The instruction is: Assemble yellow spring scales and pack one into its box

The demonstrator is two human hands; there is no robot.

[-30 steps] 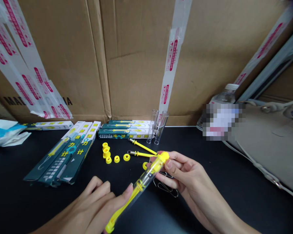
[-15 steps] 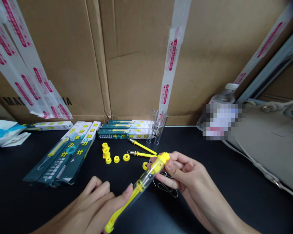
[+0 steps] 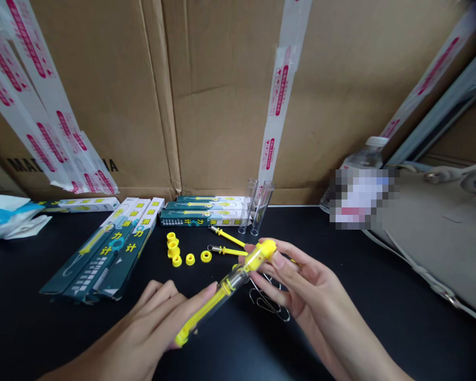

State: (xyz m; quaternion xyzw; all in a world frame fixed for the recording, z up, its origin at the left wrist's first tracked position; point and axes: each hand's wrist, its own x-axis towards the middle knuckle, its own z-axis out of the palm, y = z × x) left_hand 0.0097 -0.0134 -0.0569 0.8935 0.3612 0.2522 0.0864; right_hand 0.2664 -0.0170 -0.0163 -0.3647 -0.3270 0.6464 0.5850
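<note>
Between my hands slants a clear tubular spring scale (image 3: 213, 303), with a yellow rod and a metal spring inside and yellow pieces at both ends. My left hand (image 3: 153, 317) is closed around its lower end, index finger stretched along the tube. At the upper end, my right hand (image 3: 307, 280) pinches the tube by its yellow cap (image 3: 267, 247). Behind my right fingers lie two yellow rods with springs (image 3: 230, 251), partly hidden. Several wire hooks (image 3: 266, 302) rest under that hand. Small yellow rings and caps (image 3: 173, 245) sit farther left.
Two clear tubes (image 3: 262, 209) stand upright at the back, beside a stack of spring scale boxes (image 3: 200, 216). More boxes (image 3: 99, 254) lie at the left, near a blue and white packet (image 3: 8, 217). A bottle (image 3: 367, 159) and a beige bag (image 3: 440, 238) occupy the right. Large cardboard boxes (image 3: 222, 106) form the back.
The spring scale's lower end has risen and tilts less steeply. My right hand has shifted slightly up at the cap, covering more of the yellow rods. My left hand still grips the lower end.
</note>
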